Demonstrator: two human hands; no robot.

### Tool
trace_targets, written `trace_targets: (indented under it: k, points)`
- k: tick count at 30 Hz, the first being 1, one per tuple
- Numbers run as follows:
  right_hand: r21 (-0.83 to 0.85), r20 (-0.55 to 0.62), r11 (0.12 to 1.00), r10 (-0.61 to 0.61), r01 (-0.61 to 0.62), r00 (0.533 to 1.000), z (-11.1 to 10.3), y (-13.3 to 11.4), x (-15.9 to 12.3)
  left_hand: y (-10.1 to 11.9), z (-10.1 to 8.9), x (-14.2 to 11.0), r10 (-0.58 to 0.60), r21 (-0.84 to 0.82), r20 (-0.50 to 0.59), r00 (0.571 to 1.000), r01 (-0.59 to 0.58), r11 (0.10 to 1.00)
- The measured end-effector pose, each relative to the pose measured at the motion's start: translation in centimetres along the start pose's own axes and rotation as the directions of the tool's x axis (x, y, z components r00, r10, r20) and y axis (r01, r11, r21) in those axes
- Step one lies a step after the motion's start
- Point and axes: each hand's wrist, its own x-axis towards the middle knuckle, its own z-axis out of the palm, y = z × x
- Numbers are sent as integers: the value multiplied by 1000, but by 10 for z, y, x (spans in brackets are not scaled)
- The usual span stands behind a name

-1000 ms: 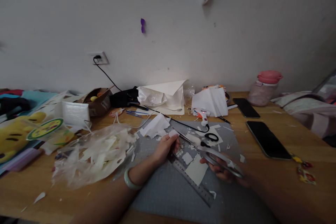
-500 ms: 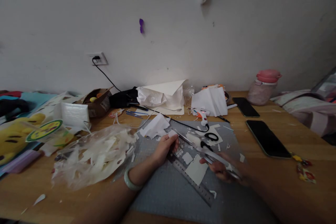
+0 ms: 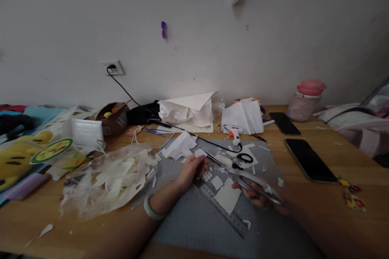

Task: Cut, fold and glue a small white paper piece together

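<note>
The left hand [image 3: 192, 168] pinches a small white paper scrap [image 3: 199, 153] between its fingertips above the far left part of the grey cutting mat [image 3: 194, 222], while the right hand [image 3: 258, 196] is closed around a long metal cutter [image 3: 246, 177] angled toward that scrap. The scrap looks light, limp and easily torn, best held by its edge clear of the blade. Room is tight: a steel ruler [image 3: 223, 209] and black scissors [image 3: 241, 160] lie close by on the bench [image 3: 304, 198].

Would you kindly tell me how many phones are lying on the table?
2: one phone lies far right beside the pink-lidded jar; the other phone lies nearer, along the table's right side. Clutter may hide others.
</note>
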Motion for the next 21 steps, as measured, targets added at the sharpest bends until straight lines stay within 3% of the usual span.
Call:
trace_targets:
  k: [9,21]
  points:
    - [59,10,998,27,-27,1000,1,-1,1,1,-3,0,-10,-14,17,1000,10,1000]
    - [16,-21,999,40,-40,999,2,-2,2,0,-3,1,-20,-29,20,1000,20,999]
